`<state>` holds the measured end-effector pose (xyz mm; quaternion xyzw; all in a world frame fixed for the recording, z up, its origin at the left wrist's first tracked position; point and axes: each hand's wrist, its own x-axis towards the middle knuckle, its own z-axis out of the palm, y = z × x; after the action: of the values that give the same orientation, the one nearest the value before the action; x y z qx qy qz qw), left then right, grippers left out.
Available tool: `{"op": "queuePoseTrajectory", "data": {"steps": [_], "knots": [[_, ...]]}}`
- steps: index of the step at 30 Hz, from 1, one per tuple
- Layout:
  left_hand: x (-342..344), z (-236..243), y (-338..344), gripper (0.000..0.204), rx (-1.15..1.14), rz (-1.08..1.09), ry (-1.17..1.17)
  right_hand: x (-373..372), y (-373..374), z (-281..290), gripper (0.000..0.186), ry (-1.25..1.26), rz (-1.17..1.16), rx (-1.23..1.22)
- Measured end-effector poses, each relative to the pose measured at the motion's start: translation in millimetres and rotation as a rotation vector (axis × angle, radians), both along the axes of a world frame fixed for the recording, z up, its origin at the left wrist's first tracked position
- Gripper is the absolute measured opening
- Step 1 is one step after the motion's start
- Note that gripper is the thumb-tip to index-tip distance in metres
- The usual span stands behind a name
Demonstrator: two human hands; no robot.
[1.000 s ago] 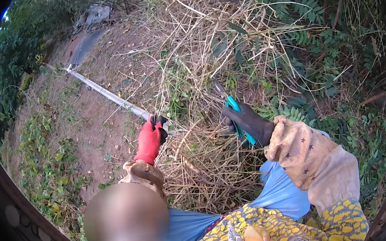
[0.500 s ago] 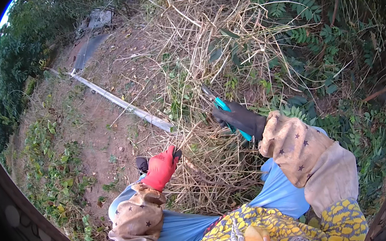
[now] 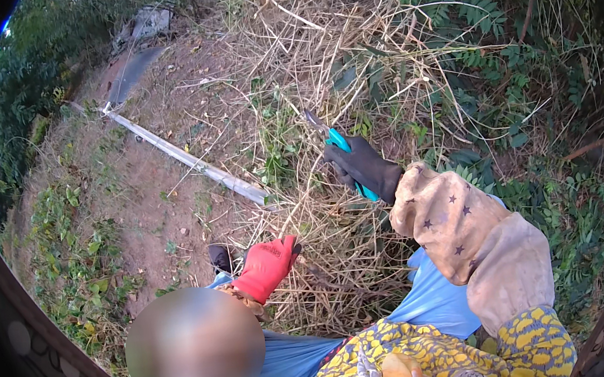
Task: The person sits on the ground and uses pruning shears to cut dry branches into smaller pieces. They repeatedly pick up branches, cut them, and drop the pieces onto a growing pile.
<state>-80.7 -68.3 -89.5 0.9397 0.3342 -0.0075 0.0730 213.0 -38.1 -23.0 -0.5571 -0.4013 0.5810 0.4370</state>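
Our right hand [image 3: 363, 169], in a dark glove, is clenched around the teal handles of the pruning shears [image 3: 337, 151], and we see the short grey blades poking out past the fingers, up and to the left, right into the tangle of dry grass stalks [image 3: 317, 60]. The shears sit in the fist itself, handles running down through the palm toward the wrist, tip buried among the straw; we cannot tell whether the blades are parted. Behind that hand comes our beige star-dotted sleeve [image 3: 464, 237].

Down and to the left, our left hand [image 3: 268, 267] in its red glove is curled loosely at the near edge of the same dry clump, fingers bent and touching the stalks; whether it actually clasps any, we cannot make out. It lies well apart from the shears.

Further out, green leafy shrubs [image 3: 516, 37] crowd the right side behind the straw. To the left, bare brown earth [image 3: 147, 199] opens up, and a long pale pole [image 3: 187, 160] lies slantwise across it, its near end just beside the grass.
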Motion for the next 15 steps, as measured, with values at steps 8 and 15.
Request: {"op": "queuePoseTrajectory", "data": {"steps": [8,15], "knots": [[-34.8,-52.3,-24.7,0.060,-0.082,-0.121,0.282,-15.2,-40.3,-8.3,0.028,-0.638,0.238,0.221],[-13.1,16.9,-13.5,0.083,-0.383,0.024,0.389,3.5,-69.6,17.8,0.036,-0.578,0.299,0.160]]}}
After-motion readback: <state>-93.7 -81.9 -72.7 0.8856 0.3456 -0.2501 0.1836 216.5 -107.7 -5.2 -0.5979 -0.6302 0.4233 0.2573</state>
